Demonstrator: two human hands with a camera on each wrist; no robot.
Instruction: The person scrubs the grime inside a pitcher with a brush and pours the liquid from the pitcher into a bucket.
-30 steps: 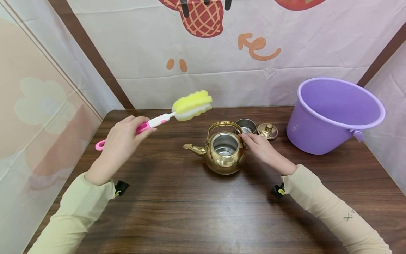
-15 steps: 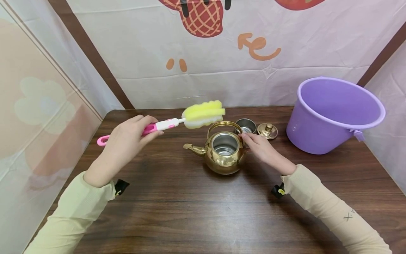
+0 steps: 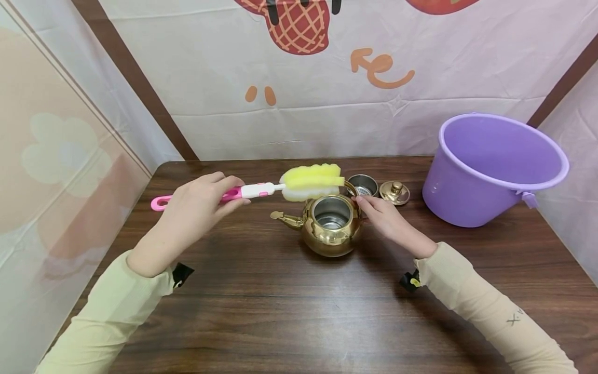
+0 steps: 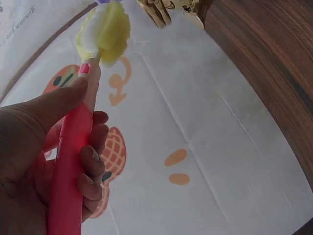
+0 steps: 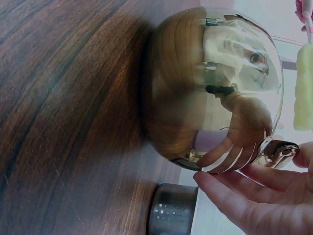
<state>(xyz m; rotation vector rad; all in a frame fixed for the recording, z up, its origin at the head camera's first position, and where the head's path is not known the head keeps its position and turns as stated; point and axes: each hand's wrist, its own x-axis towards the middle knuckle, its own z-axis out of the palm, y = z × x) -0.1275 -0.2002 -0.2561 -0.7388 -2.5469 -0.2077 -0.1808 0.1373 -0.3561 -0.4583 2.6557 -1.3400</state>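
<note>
Kettle [image 3: 329, 240]: gold, lidless and upright, mid-counter, spout pointing left, bright steel showing inside.
Counter [image 3: 280, 322]: dark wood grain, and the kettle's base is down on it.
Right hand [image 3: 385, 221]: over on the kettle's right side, fingers nearly together, pinching the handle bracket [image 5: 279, 153], fingertips against the gold body.
Brush [image 3: 256, 190]: up in the air, almost level, its yellow-and-white sponge head [image 3: 312, 183] crossing the kettle's handle in the head view; touching or not, can't tell.
Left hand [image 3: 193, 210]: fingers curled snugly round the pink grip, thumb laid along it.
Strainer [image 3: 363, 179]: perforated steel cup, just beyond the kettle to the far right.
Lid [image 3: 394, 194]: gold, knob up, right beside the strainer.
Bucket [image 3: 460, 200]: big, purple, farther right.
</note>
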